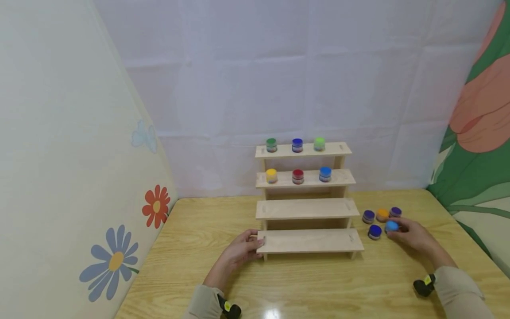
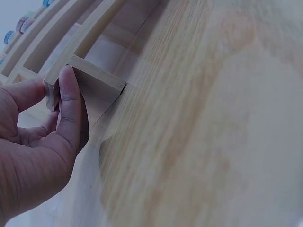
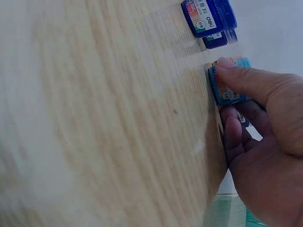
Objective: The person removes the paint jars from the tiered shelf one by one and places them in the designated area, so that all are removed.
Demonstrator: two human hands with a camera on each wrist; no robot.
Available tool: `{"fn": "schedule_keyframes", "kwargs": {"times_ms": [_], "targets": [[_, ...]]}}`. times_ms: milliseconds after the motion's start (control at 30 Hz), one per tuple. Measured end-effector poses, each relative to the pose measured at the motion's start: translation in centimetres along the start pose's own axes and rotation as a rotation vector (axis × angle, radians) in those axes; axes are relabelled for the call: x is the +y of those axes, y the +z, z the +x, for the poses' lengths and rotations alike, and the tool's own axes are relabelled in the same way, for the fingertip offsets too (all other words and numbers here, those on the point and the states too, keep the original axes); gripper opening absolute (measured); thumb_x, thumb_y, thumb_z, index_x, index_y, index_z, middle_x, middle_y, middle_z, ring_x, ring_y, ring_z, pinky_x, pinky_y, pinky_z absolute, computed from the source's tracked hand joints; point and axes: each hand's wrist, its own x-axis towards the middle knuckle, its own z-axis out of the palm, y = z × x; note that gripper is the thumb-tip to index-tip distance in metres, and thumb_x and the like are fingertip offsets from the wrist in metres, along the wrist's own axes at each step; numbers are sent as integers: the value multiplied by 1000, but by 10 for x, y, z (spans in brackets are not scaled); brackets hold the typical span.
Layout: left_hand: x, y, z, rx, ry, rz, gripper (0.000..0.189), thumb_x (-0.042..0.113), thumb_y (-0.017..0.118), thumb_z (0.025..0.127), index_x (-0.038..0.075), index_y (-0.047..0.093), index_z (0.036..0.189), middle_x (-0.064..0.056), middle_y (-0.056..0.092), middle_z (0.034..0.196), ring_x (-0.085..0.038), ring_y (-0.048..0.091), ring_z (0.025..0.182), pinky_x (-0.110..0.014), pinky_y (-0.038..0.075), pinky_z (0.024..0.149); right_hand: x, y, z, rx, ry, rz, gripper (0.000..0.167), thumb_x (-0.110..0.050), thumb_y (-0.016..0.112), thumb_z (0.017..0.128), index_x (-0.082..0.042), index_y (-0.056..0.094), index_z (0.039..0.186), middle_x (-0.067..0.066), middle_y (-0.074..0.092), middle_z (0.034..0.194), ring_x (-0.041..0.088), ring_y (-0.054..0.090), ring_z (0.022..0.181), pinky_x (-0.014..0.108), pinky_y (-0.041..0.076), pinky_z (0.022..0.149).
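Note:
A stepped wooden stand (image 1: 311, 240) with several shelves stands on the table in the head view. My left hand (image 1: 241, 249) grips the left end of its lowest shelf, thumb on top and fingers underneath, as the left wrist view also shows. To the right of the stand, my right hand (image 1: 415, 237) pinches a light blue paint jar (image 1: 392, 226) between thumb and fingers. In the right wrist view that jar (image 3: 228, 96) is upright, close over the tabletop. Around it are a dark blue jar (image 1: 374, 232), an orange jar (image 1: 382, 215) and two purple jars (image 1: 368, 216).
The top shelf bears a dark green jar (image 1: 271, 145), a blue jar (image 1: 297, 145) and a light green jar (image 1: 319, 144). Below them sit a yellow jar (image 1: 271, 176), a red jar (image 1: 297, 177) and another blue jar (image 1: 325, 174). A white cloth (image 1: 247, 88) hangs behind the table.

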Motion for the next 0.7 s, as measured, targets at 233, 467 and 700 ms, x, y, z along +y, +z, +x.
{"fn": "schedule_keyframes", "kwargs": {"times_ms": [233,467,700], "targets": [[-1,0,1,0,6,1,43,5,59,102,-7,38,137,-8,58,104,-13,65,85,-23,57,70,-3,-4,-1,-18,49,25,65,-37,67,99,6,48,143,41,48,135,54,53,116,64,46,92],[-1,1,0,4,4,-11,40,4,58,102,-7,39,136,-8,58,102,-14,65,84,-23,57,69,-18,-20,-3,70,-44,32,51,-30,64,101,5,55,137,30,58,132,28,59,105,28,51,76],[1,1,-1,0,8,-7,41,4,58,101,-7,38,135,-8,58,102,-14,65,84,-23,57,70,-57,-40,2,110,-141,30,51,-31,61,103,3,53,141,27,60,131,-4,51,96,29,53,76]]}}
